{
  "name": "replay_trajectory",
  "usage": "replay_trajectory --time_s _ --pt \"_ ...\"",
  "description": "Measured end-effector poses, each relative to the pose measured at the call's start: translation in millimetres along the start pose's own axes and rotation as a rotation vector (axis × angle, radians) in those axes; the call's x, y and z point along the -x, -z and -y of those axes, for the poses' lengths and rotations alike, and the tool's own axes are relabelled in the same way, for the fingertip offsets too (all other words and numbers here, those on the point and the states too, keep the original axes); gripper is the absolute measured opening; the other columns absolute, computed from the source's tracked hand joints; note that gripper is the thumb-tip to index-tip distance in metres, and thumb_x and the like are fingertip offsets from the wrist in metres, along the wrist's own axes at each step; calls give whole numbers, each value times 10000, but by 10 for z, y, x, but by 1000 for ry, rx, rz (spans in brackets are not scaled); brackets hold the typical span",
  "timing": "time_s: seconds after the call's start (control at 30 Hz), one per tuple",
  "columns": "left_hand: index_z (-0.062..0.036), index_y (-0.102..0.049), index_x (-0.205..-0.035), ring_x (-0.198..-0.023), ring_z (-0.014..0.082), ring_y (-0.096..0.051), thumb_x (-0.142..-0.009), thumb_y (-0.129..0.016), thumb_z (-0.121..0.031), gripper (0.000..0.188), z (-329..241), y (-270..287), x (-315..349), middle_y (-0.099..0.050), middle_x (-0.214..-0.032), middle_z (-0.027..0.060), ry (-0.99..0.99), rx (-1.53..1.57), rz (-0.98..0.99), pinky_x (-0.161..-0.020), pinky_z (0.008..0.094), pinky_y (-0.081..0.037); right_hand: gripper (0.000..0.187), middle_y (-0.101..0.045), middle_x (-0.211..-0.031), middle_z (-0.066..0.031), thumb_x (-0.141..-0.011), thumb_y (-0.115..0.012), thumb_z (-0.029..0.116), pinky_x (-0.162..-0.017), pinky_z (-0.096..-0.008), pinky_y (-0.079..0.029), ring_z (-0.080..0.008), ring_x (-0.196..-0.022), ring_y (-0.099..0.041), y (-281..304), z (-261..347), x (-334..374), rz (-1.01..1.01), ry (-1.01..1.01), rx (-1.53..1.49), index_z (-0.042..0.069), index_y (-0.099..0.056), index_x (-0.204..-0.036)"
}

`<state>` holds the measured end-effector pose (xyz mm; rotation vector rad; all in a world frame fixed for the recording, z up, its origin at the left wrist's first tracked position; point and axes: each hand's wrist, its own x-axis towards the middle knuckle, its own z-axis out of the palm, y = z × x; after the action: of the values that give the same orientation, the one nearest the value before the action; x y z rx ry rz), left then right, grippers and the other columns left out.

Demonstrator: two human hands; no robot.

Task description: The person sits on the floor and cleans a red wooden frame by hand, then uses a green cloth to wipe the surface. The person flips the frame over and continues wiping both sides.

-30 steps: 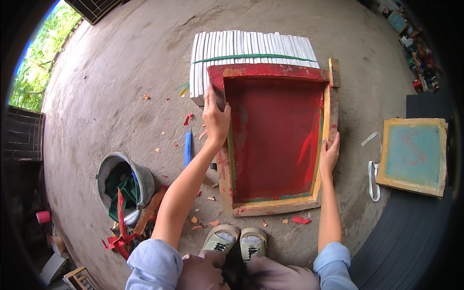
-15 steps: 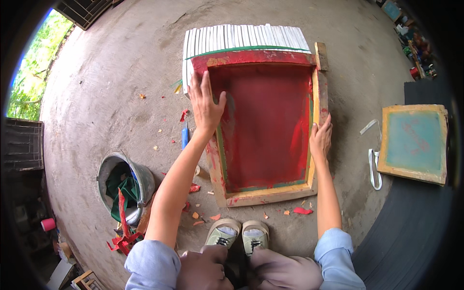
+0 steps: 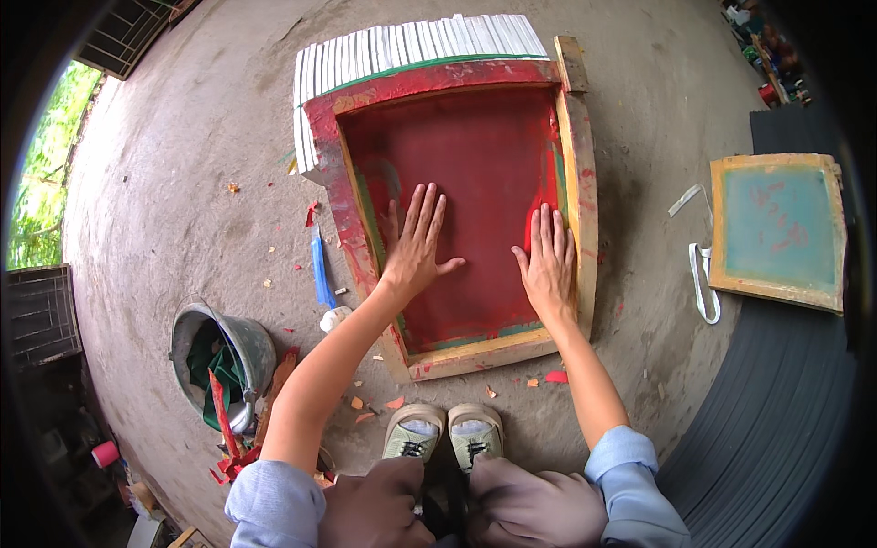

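Observation:
A wooden screen-printing frame (image 3: 577, 164) with dark red mesh (image 3: 475, 306) lies before me, its rim stained red along the top and left. Inside the frame, my left hand (image 3: 418, 245) is spread out over the left part of the mesh, palm down, thumb pointing right. My right hand (image 3: 551, 267) is held flat near the right inner edge, beside a brighter red smear, its fingers pointing away from me. Neither hand holds anything. Whether the palms press on the mesh or hover just above it, I cannot tell. The frame's far end overlaps a stack of thin white pieces (image 3: 420, 41).
Left of the frame are a blue-handled tool (image 3: 321, 269) and a metal bucket (image 3: 258, 352) with dark green cloth inside. A second frame with blue-green mesh (image 3: 776, 233) lies at the right, near a white strap (image 3: 702, 283) and dark ribbed matting (image 3: 758, 402). Red scraps litter the floor.
Both hands have moved from the frame's side rails inward over the mesh. In the picture, the frame and its surroundings have shifted left and slightly up.

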<state>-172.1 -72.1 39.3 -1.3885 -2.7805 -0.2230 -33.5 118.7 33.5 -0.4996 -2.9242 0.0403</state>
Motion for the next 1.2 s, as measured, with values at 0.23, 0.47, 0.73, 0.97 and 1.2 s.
replay_trajectory --time_s 0.23,0.47,0.73,0.97,1.2 --pt "-74 -163 -1495 -1453 306 -59 -725 -684 -558 1048 -102 150 -50 -94 -1564 144 5 21 17 -1134 599 -75 375 -465 -1376 -107 -927 -534 156 -1077 -417 -341 -278 -1307 -377 173 -218 -53 -134 -30 -280 22 -529 -1277" --pt "-132 -439 -1373 -1131 258 -434 -743 -709 -300 706 -708 56 -581 -446 -1184 84 -289 155 -192 -1000 445 -340 658 -381 -1332 -157 -854 -645 202 -963 -490 -378 -318 -1192 -423 46 -614 143 -356 -197 -168 77 -330 -1418" --pt "-222 -548 -1289 -1039 215 -458 -801 -679 -256 506 -874 -280 -891 -490 -1061 16 -345 156 -367 -921 420 -356 700 -443 -1293 -141 -844 -644 216 -967 -475 -386 -298 -1181 -449 -95 -530 189 -320 -212 -21 42 -303 -1430" --pt "-208 -670 -1020 -1009 242 -436 -775 -711 -234 249 -1042 -209 -1051 -478 -1039 11 -173 240 -395 -867 423 -341 689 -440 -1297 -144 -854 -634 204 -959 -465 -385 -303 -1173 -448 -94 -550 199 -310 -217 -62 45 -302 -1436" --pt "-194 -674 -955 -1010 201 -447 -739 -730 -256 231 -1022 -158 -1154 -484 -1015 0 -229 131 -390 -888 394 -342 673 -444 -1294 -156 -855 -632 172 -970 -459 -376 -313 -1180 -436 -92 -545 185 -310 -225 -115 48 -308 -1432"
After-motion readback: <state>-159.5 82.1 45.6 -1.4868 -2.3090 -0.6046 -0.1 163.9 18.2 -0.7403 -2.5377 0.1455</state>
